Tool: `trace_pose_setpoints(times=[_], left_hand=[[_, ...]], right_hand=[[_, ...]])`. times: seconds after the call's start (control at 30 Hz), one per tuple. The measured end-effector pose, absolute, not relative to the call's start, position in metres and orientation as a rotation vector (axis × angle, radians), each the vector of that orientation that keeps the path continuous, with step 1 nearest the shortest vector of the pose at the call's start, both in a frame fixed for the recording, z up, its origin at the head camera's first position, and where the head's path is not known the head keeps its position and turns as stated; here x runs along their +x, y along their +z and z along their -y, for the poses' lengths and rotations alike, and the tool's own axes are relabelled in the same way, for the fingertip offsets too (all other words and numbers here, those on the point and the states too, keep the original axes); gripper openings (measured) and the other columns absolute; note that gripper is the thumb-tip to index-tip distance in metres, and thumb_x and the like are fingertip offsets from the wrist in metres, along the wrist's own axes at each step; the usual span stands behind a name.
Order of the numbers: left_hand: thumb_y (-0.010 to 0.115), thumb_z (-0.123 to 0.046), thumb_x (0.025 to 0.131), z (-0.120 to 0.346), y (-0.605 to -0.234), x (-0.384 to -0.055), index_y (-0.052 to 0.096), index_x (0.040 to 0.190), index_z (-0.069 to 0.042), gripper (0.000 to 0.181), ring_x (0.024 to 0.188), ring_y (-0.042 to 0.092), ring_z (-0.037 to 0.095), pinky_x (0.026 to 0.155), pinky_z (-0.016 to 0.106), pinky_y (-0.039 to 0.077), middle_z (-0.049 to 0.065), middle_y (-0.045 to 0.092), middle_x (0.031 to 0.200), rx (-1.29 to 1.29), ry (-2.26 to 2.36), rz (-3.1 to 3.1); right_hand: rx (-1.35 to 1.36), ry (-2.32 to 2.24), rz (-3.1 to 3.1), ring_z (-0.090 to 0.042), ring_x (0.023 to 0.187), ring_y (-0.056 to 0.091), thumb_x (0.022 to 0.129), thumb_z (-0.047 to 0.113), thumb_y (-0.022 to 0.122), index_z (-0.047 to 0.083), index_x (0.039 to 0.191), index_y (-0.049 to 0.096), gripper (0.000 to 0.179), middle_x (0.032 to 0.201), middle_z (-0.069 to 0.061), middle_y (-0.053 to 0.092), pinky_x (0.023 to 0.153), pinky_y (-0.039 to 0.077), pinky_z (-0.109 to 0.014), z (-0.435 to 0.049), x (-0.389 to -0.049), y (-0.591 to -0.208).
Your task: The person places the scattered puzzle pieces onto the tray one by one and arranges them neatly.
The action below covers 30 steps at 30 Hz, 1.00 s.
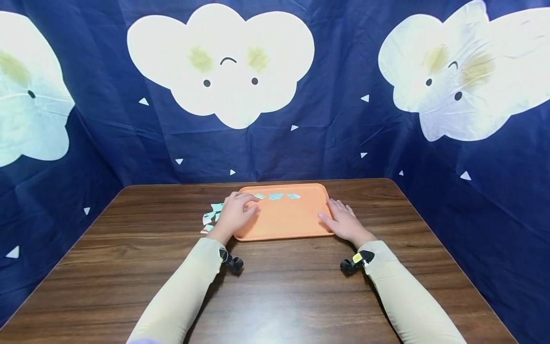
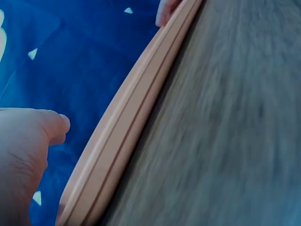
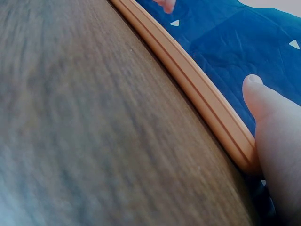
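Note:
An orange tray (image 1: 283,220) lies on the table, with three small light-blue paper-like pieces (image 1: 276,196) in a row near its far rim. Over the tray's left side my left hand (image 1: 236,210) is held with fingers bent loosely, fingertips close to the leftmost piece (image 1: 260,196). Thumb and fingers stand apart, and nothing shows between them. My right hand (image 1: 343,220) rests at the tray's right rim, fingers stretched forward and thumb over the edge. Each wrist view shows the tray's side wall (image 2: 136,103) with the thumb of that hand beside it.
Several more light-blue pieces (image 1: 208,218) lie on the wooden table (image 1: 275,286) left of the tray, partly hidden by my left hand; one has a red edge (image 1: 207,229). A dark blue curtain (image 1: 266,153) with white clouds stands behind the table and along both sides.

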State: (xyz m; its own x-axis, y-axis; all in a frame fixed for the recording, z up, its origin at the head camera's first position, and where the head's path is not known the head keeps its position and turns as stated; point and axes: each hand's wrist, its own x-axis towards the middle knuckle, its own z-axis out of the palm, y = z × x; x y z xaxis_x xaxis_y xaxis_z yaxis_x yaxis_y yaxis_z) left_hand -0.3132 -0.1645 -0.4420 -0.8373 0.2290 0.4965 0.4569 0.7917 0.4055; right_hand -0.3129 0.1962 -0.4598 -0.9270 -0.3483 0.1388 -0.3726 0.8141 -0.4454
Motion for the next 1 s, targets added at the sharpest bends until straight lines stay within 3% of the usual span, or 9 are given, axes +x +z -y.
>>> trace_pose_setpoints(times=[0.3,1.0], left_hand=[[0.072,-0.017,0.092,0.202,-0.447,-0.31,0.075,0.11,-0.009,0.02,0.112,0.056,0.037,0.094,0.057,0.038,0.008,0.073,0.115,-0.398,-0.702,2.517],[0.065,-0.019,0.097,0.266,-0.46,-0.317,0.067,0.128,-0.007,0.033,0.122,0.048,0.045,0.099,0.063,0.032,0.017,0.061,0.137,-0.124,-0.727,2.696]], right_hand=[[0.596,0.748,2.933,-0.042,0.15,0.022,0.104,0.053,0.042,-0.005,0.156,0.028,0.078,0.161,-0.024,0.03,0.12,0.01,-0.061,-0.195,-0.312,-0.461],[0.59,0.753,2.935,-0.042,0.15,0.022,0.105,0.053,0.042,-0.005,0.156,0.029,0.078,0.16,-0.024,0.031,0.12,0.01,-0.061,-0.196,-0.312,-0.459]])
